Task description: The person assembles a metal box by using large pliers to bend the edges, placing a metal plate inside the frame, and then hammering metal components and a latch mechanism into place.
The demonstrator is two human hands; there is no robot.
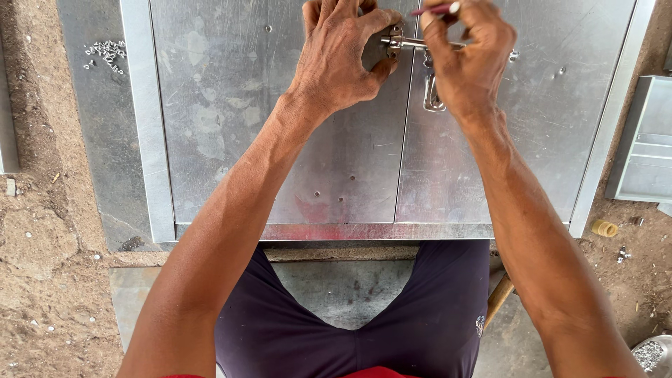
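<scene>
A metal latch bolt [413, 43], set at the seam of 2 steel door panels [280, 112], is pinched by the left hand [343, 56], while a red-handled tool [435, 9] is gripped in the right hand [465, 63].

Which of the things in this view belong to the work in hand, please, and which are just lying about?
In hand:
left hand and right hand at the latch bolt
two-door metal panel
red-handled tool in the right hand

Lying about:
pile of small screws
yellow cap
grey metal piece
</scene>
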